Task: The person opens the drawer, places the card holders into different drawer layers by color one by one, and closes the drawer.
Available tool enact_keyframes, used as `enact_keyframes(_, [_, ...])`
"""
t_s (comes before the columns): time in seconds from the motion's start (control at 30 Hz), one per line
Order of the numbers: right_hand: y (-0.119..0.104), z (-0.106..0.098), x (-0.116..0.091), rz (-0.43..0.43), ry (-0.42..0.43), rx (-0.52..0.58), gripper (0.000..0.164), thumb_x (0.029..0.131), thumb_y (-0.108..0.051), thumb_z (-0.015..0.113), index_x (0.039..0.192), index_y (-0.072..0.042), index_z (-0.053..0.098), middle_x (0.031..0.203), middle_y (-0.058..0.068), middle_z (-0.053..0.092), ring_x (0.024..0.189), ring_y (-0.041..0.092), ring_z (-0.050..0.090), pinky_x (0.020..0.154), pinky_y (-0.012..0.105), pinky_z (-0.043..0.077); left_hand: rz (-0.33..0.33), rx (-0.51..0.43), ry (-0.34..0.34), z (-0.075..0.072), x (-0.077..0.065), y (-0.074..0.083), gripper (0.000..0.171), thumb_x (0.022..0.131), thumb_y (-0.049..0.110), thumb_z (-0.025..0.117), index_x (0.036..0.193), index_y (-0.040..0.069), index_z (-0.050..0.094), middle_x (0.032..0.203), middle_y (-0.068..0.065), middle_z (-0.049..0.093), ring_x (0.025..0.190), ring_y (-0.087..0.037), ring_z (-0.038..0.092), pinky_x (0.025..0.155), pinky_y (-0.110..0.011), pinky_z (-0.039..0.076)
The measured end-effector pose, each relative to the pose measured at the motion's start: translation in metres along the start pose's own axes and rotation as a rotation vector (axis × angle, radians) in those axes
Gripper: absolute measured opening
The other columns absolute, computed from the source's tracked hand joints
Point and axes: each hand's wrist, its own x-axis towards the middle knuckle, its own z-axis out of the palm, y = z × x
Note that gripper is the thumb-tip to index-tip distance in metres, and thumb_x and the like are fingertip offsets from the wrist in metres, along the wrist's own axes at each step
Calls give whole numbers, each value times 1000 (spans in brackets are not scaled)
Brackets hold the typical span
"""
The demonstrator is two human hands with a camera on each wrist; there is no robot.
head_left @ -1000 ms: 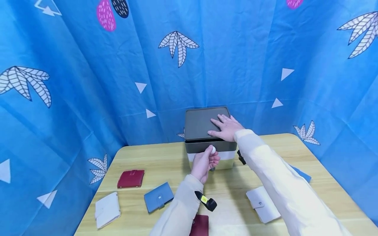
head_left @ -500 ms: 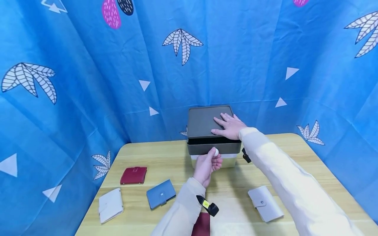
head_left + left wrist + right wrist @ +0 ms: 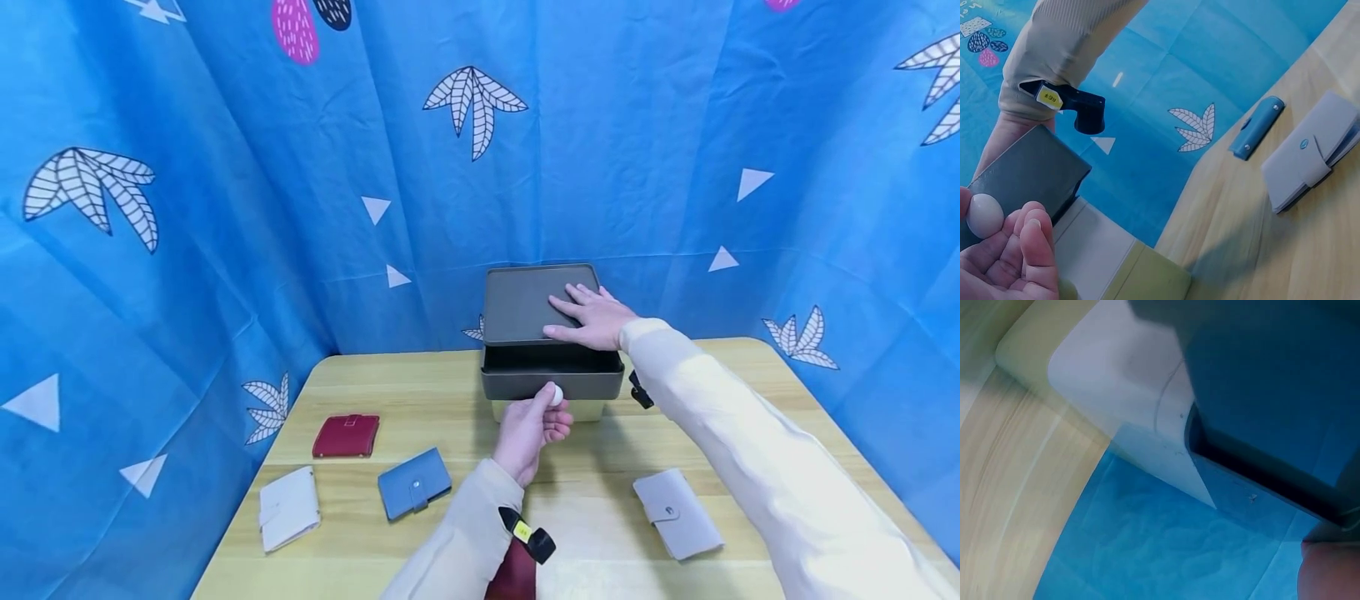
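A small drawer cabinet [image 3: 517, 302] with a dark grey top stands at the back of the table. Its dark grey top drawer [image 3: 510, 386] is pulled partway out, and the inside looks dark. My left hand [image 3: 525, 433] pinches the drawer's round white knob [image 3: 557, 395] between thumb and curled fingers; the left wrist view shows the knob [image 3: 985, 216] close up. My right hand [image 3: 597, 321] lies spread, fingers straight, on the right part of the cabinet top. Below the drawer, a white tier [image 3: 1091, 240] and a yellow-green tier [image 3: 1147, 275] show in the left wrist view.
Left on the table lie a red wallet [image 3: 347, 436], a white wallet [image 3: 290, 508] and a blue wallet [image 3: 415, 483]. A dark red wallet [image 3: 513, 575] is partly under my left sleeve. Right lie a pale grey wallet [image 3: 678, 514] and another blue wallet [image 3: 1258, 128]. Blue curtain [image 3: 637, 167] hangs behind.
My left hand has drawn the top drawer outward by its knob, widening the dark gap beneath the cabinet top. My right hand stays flat on the top. The head view has shifted slightly.
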Motion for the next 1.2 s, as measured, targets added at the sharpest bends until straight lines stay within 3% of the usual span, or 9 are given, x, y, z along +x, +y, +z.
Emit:
enact_keyframes(0.43, [5, 3, 3, 6, -9, -2, 92, 82, -84, 30, 154, -27, 23, 160, 11, 11, 147, 27, 4, 117, 48, -1, -15, 45, -16, -3, -15, 0, 49, 90, 48, 62, 87, 0, 69, 73, -9, 66, 60, -14, 60, 58, -20, 50])
enact_keyframes(1.2, [3, 5, 3, -9, 42, 1, 92, 82, -82, 35, 152, -24, 29, 159, 13, 16, 147, 29, 8, 117, 49, 1, 5, 27, 12, -2, -38, -9, 46, 91, 43, 63, 83, -1, 69, 71, -10, 66, 58, -14, 60, 55, -21, 50])
